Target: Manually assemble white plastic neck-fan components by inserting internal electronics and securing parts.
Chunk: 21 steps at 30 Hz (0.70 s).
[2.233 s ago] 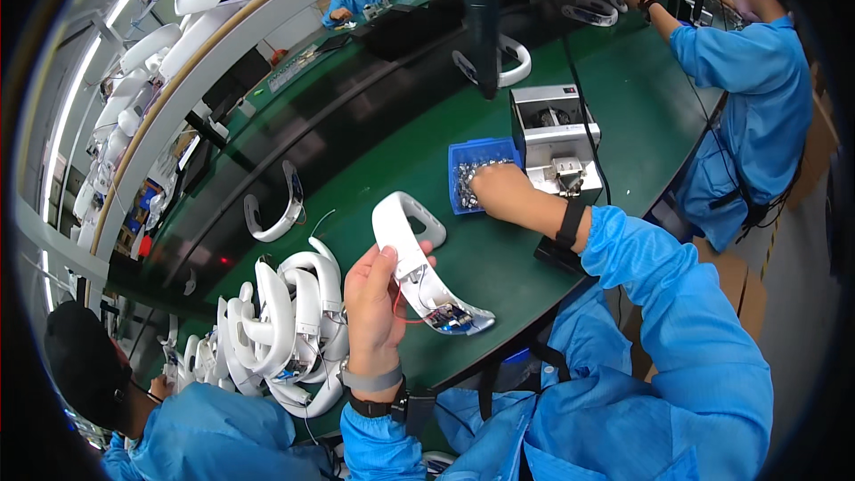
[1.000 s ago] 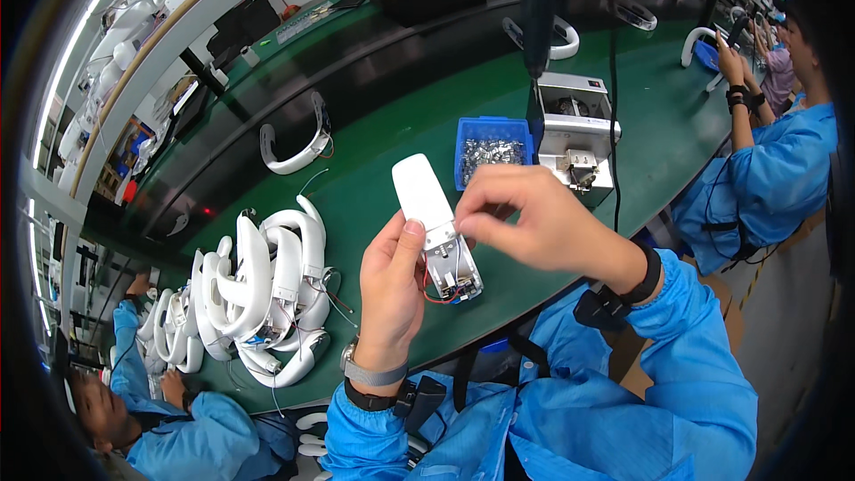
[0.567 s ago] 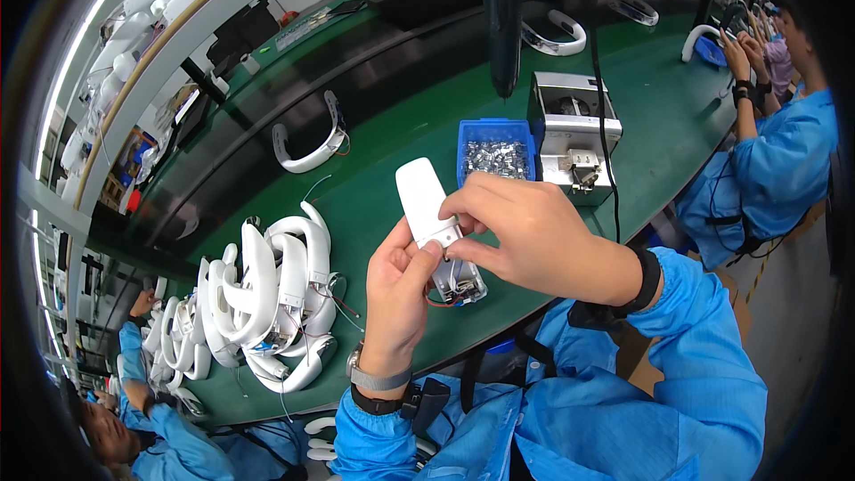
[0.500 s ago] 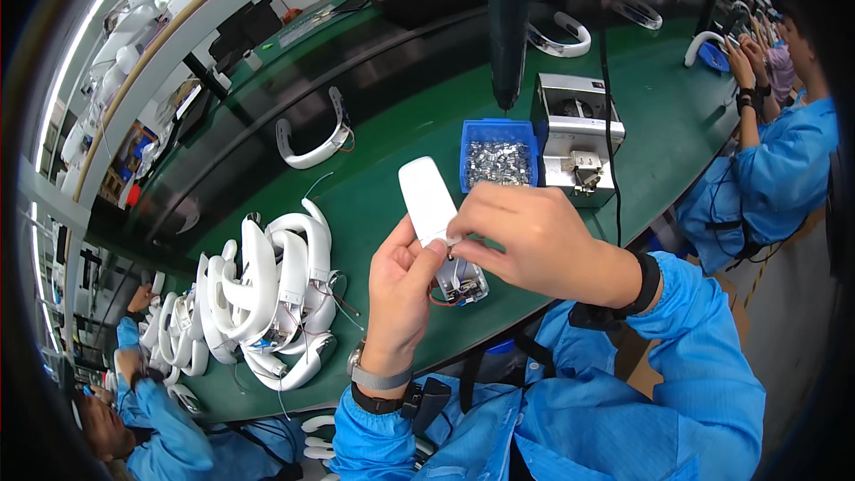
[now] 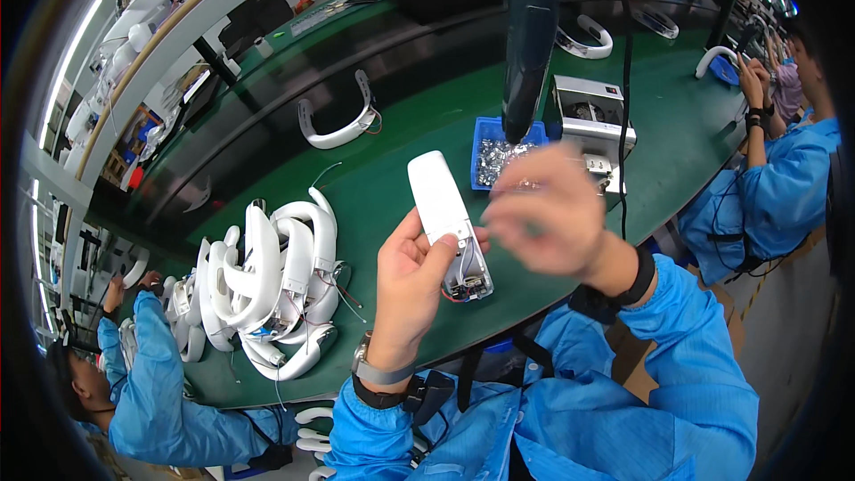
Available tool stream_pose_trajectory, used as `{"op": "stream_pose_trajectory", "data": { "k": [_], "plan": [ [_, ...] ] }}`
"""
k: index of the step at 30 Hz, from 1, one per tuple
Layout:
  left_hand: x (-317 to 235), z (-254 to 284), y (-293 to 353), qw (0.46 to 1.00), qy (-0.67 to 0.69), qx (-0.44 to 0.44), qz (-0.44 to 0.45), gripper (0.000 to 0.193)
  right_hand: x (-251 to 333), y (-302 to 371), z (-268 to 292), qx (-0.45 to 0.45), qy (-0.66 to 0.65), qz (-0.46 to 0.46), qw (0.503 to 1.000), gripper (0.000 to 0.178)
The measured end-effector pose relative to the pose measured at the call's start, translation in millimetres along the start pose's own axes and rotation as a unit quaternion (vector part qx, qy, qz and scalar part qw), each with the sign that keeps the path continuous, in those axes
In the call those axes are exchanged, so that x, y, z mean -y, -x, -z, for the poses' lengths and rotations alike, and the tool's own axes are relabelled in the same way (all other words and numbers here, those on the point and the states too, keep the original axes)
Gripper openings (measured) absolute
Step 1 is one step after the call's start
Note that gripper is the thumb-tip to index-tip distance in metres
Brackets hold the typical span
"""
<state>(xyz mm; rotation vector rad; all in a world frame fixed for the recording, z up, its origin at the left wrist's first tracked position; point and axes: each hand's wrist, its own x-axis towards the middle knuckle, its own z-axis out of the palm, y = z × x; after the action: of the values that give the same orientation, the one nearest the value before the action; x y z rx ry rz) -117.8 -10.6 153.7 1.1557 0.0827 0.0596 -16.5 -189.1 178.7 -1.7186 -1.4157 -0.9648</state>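
Note:
My left hand (image 5: 414,265) is closed round a white plastic housing (image 5: 438,191), its thumb lying across the middle. The lower end of the housing is uncovered, and wires and small electronic parts (image 5: 468,283) show inside it. My right hand (image 5: 557,214) is raised just to the right of the housing, apart from it and smeared by motion; whether it holds anything I cannot make out. Behind that hand stands a blue bin (image 5: 485,129) of small shiny metal parts. A dark hanging electric screwdriver (image 5: 532,44) points down over the bin.
To the left lies a pile of white U-shaped housings (image 5: 267,276) with loose wires. Right of the bin stands a silver machine (image 5: 592,116) beside a black cable (image 5: 626,80). Another U-shaped housing (image 5: 343,135) lies farther back. Co-workers in blue sit left (image 5: 169,392) and right (image 5: 784,178).
My right hand has come off the housing and moved right toward the bin. More of the open wired end now shows. My left hand keeps its hold. The screwdriver appears lower over the bin.

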Motion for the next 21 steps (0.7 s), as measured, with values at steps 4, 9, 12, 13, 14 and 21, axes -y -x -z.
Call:
{"op": "stream_pose_trajectory", "data": {
  "k": [4, 9, 12, 13, 14, 21],
  "plan": [
    [-1, -2, -7, 0.999, -0.035, -0.019, -0.028, 0.038, -61, -30, 7, -0.187, -0.113, -0.159, 0.963, 0.042],
    [6, -3, -23, 0.999, -0.026, -0.005, -0.018, 0.038, -107, -39, 33, -0.057, -0.400, -0.329, 0.853, 0.054],
    [5, -5, -21, 0.999, -0.045, -0.009, -0.006, 0.042, -91, -43, 56, 0.032, -0.322, -0.361, 0.875, 0.047],
    [4, -2, -20, 0.999, -0.045, -0.014, -0.010, 0.042, -87, -41, 55, 0.018, -0.348, -0.394, 0.851, 0.039],
    [3, 1, -19, 0.998, -0.053, -0.020, -0.006, 0.040, -83, -36, 58, 0.003, -0.368, -0.430, 0.824, 0.032],
    [2, -14, -33, 0.996, -0.084, -0.022, -0.003, 0.039, -68, 22, 52, -0.188, -0.305, -0.381, 0.852, 0.033]
  ]
}}
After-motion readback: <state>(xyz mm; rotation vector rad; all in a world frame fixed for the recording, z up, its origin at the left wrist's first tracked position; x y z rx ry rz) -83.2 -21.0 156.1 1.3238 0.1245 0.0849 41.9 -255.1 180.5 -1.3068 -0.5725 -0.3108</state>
